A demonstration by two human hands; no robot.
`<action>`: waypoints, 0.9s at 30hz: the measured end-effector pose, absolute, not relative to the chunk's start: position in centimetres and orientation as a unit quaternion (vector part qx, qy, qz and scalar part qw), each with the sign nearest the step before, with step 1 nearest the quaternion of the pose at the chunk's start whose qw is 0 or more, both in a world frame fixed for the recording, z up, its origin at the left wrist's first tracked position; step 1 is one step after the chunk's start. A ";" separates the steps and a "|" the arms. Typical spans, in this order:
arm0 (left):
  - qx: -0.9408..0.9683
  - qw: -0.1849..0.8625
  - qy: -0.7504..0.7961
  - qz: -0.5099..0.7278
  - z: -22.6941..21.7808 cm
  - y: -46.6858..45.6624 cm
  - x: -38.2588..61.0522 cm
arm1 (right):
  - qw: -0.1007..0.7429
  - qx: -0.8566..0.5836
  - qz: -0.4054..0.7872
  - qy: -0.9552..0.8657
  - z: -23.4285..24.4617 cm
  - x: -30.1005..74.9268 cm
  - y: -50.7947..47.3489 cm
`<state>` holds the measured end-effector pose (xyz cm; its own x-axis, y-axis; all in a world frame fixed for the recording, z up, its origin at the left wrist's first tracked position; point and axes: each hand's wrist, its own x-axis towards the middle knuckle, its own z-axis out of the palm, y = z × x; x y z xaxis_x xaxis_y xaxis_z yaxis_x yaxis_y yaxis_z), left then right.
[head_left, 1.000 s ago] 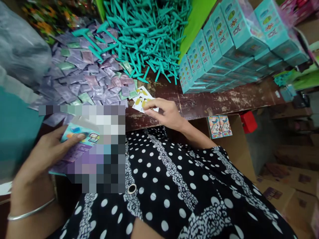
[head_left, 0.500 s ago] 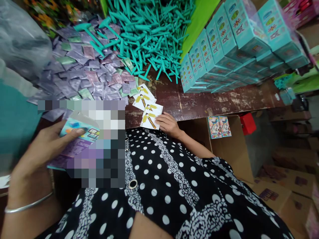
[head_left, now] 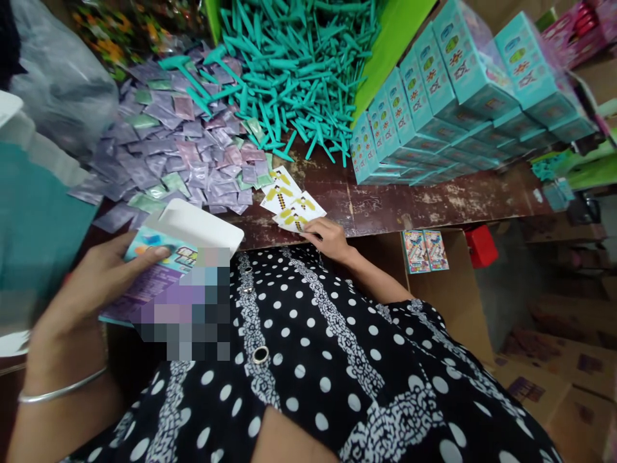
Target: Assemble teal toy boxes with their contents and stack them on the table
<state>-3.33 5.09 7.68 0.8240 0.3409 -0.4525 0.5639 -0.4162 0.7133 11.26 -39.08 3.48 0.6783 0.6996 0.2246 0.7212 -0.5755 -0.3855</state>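
Observation:
My left hand (head_left: 108,273) grips a teal and purple cardboard box (head_left: 154,283), thumb on its printed face. The box's white flap (head_left: 207,225) stands open; part of its front is blurred out. At the table's front edge, my right hand (head_left: 330,238) has its fingers closed on the near edge of a white card (head_left: 295,222) printed with a yellow and brown pickaxe. More pickaxe cards (head_left: 279,193) lie overlapping just beyond it. Behind the box spreads a heap of small purple, green and pink packets (head_left: 159,151).
Teal plastic hammers (head_left: 294,71) are piled at the back beside a green panel (head_left: 400,45). Stacked teal boxes (head_left: 429,109) stand at the right of the brown table (head_left: 385,209). Below the edge is an open carton (head_left: 448,296) with two small boxes (head_left: 427,251) and a red object (head_left: 481,245).
My right fingers have curled in on the near card, which has shifted slightly away from me. The box's white flap shows more clearly; my left hand keeps its hold.

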 end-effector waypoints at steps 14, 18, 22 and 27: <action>0.847 0.455 0.232 -0.146 8.6 4.5 -2.3 | 0.464 -0.847 0.020 -0.259 9.6 18.8 -35.9; 0.864 0.450 0.183 -0.133 9.9 3.9 -1.2 | 0.480 -0.803 0.082 -0.343 12.2 18.3 -29.7; 0.862 0.462 0.167 -0.128 10.7 3.4 -0.9 | 0.377 -0.783 0.186 -0.458 12.6 15.3 -22.6; 0.845 0.488 0.177 -0.128 10.5 3.6 -1.3 | 0.336 -0.809 0.179 -0.449 12.2 16.0 -19.0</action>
